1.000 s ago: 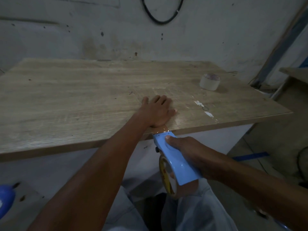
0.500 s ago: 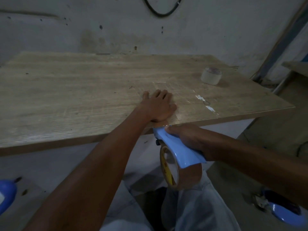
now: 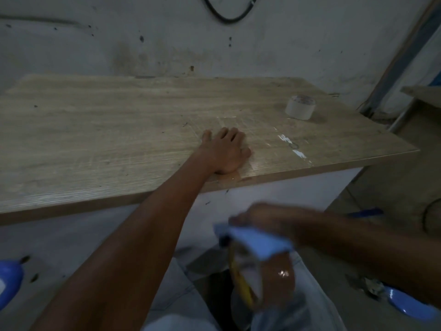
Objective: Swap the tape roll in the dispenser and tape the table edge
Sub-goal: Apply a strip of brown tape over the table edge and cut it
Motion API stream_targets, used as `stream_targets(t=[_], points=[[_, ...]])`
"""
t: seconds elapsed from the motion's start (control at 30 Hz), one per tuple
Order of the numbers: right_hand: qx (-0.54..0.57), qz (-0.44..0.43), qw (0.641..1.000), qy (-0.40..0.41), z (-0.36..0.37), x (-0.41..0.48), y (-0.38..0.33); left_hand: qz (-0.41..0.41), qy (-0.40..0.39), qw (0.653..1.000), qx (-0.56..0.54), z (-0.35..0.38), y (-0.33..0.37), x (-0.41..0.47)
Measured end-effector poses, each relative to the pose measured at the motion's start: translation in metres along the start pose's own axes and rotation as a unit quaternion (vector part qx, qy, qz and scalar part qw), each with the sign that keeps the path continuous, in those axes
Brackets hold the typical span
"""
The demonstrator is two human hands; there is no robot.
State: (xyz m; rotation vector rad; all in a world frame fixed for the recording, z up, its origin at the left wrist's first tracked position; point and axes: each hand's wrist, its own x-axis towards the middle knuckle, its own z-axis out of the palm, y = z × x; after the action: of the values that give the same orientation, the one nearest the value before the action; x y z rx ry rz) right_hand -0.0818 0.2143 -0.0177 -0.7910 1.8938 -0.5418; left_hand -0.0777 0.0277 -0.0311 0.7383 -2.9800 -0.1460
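My left hand (image 3: 225, 151) lies flat, palm down, on the wooden table (image 3: 107, 130) near its front edge, over a glossy strip of clear tape (image 3: 248, 163). My right hand (image 3: 265, 218) grips the light blue tape dispenser (image 3: 255, 242), blurred by motion, well below the table edge and in front of my lap. A brown tape roll (image 3: 274, 280) sits in the dispenser. A spare pale tape roll (image 3: 300, 107) stands on the table at the back right.
A grey wall with a hanging black cable (image 3: 229, 13) is behind the table. Blue objects lie on the floor at the lower left (image 3: 9, 280) and lower right (image 3: 410, 304). Another wooden surface (image 3: 422, 91) stands at the right.
My right hand has pulled the dispenser down and away from the table edge, where it was touching. My left hand stays pressed on the table.
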Motion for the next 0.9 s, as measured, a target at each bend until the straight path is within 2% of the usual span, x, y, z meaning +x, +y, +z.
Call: stream_targets(t=[0.17, 0.27, 0.37, 0.6, 0.73, 0.9], points=[[0.031, 0.05, 0.998, 0.0, 0.029, 0.014, 0.017, -0.001, 0.01, 1.0, -0.004, 0.002, -0.003, 0.003], [0.059, 0.04, 0.997, 0.025, 0.016, 0.017, 0.008, 0.004, 0.005, 1.0, -0.008, 0.002, -0.003, 0.002], [0.083, 0.029, 0.996, 0.017, 0.005, 0.01, 0.002, 0.005, 0.013, 1.0, -0.014, 0.0, -0.004, 0.001], [0.176, 0.006, 0.984, 0.014, -0.013, -0.006, 0.0, 0.001, 0.072, 0.997, -0.04, 0.005, -0.005, 0.001], [0.223, -0.042, 0.973, 0.052, -0.042, -0.028, -0.018, -0.016, 0.112, 0.993, -0.042, 0.004, -0.01, 0.002], [0.317, -0.112, 0.94, 0.061, -0.085, -0.049, -0.049, -0.062, 0.064, 0.996, -0.011, -0.007, -0.021, 0.0]])
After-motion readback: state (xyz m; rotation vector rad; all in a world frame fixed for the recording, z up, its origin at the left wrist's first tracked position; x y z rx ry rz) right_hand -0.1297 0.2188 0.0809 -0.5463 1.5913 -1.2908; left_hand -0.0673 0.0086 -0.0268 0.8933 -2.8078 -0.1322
